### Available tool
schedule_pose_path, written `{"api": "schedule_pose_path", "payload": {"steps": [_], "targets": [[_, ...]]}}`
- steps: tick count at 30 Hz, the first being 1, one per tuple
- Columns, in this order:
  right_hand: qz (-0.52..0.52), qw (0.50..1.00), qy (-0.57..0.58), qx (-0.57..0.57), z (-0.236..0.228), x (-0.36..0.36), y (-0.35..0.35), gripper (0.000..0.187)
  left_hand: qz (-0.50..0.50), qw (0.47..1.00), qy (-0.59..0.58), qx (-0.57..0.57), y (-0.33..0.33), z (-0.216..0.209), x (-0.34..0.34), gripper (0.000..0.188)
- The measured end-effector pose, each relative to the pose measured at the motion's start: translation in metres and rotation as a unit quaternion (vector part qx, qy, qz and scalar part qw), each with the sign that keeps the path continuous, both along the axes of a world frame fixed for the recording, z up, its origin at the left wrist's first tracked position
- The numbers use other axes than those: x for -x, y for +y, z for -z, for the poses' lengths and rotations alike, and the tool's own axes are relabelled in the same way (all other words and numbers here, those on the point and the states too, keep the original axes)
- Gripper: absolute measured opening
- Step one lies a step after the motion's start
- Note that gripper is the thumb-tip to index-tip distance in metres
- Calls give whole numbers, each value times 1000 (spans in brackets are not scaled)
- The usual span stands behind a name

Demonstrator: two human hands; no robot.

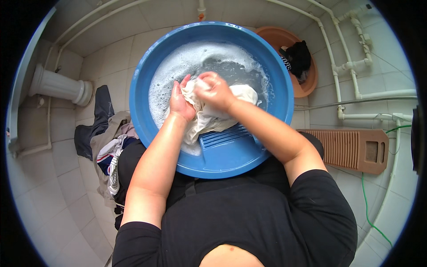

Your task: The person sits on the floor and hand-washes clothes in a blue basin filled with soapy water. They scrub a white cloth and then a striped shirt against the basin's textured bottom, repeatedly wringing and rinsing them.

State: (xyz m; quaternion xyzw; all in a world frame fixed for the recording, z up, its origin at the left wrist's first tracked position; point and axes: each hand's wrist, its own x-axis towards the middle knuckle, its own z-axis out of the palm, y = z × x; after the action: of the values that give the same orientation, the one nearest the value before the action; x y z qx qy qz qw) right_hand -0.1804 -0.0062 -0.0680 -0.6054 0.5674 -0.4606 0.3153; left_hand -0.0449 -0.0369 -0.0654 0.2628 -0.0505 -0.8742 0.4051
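A large round blue basin [138,89] stands before me, holding soapy water [222,66] with white foam. Across its ribbed washing ledge [229,138] and into the water drapes a wet off-white cloth [213,120], perhaps a garment; its full shape is bunched up. My left hand [181,101] cups one gathered part of it, palm turned up, the fingers partly hidden by fabric. Closed around another fold, my right hand [215,90] is slightly blurred and sits just to the right of the left one, above the suds.
Piled clothes [109,142] lie on the tiled floor to the left, near a white pedestal [62,86]. At the far right, an orange-brown basin [307,91] holds dark clothing [298,58]. A brown washboard [356,149] rests at right, near white pipes [373,116] and a green hose [367,209].
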Motion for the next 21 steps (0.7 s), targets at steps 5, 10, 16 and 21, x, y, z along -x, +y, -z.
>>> {"api": "schedule_pose_path", "payload": {"steps": [5,10,16,21], "targets": [[-88,980,104,145,-62,-61,52,25,156,978,139,23,-21,63,-18,38],[195,972,-12,-129,-46,-26,4,21,49,993,-98,-48,20,-22,21,26],[11,974,192,117,-65,-76,39,15,-40,956,215,194,33,22,9,25],[157,986,25,-55,-31,-24,7,23,48,996,-57,-58,29,-22,14,33]]}}
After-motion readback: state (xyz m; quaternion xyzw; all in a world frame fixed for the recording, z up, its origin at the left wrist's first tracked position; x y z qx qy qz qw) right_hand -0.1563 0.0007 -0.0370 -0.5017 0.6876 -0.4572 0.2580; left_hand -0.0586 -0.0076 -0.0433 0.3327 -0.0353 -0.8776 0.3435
